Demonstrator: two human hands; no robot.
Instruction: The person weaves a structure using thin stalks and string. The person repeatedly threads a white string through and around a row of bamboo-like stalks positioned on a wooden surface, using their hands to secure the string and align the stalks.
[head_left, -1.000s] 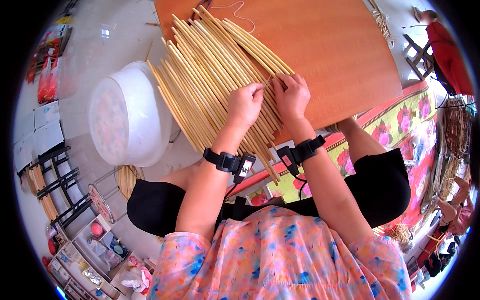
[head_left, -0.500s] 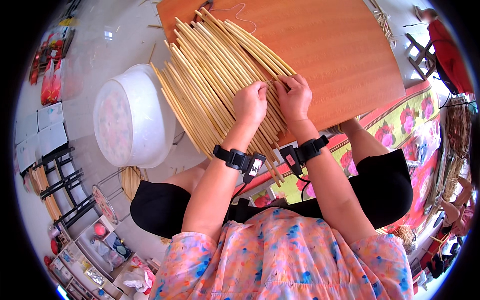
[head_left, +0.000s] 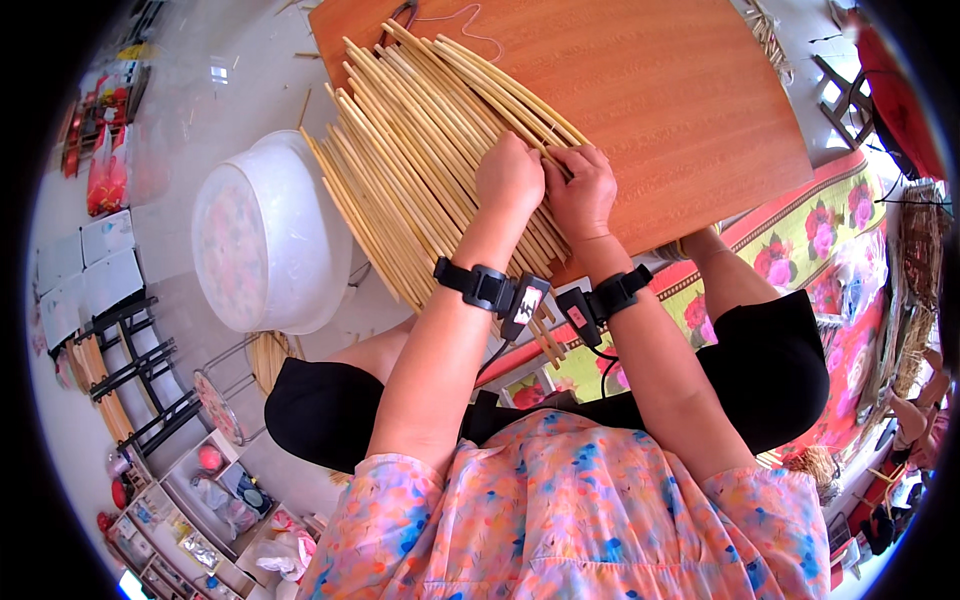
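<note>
Seen from above, a seated person in a pink floral top and black shorts works at a reddish-brown wooden board (head_left: 660,110) that rests across the lap. On the board lies a fan of pale bamboo strips (head_left: 420,150), set side by side and running from the upper middle down to the lower left, with their ends hanging past the board's near edge. The left hand (head_left: 510,180) and the right hand (head_left: 582,190) sit close together, knuckles almost touching, both curled down onto the right edge of the strips; the fingertips are tucked under, so whether they pinch a single strip cannot be told. Each wrist wears a black strap with a small black device. A thin string (head_left: 470,18) loops on the board near its far edge. To the left, on the pale floor, stands a round white plastic basin (head_left: 262,245). Far left, flat red packets (head_left: 100,170) and white rectangular packets (head_left: 85,265) lie by a black metal rack (head_left: 135,375). Under the board on the right is a red and yellow cloth with a flower print (head_left: 800,235).
</note>
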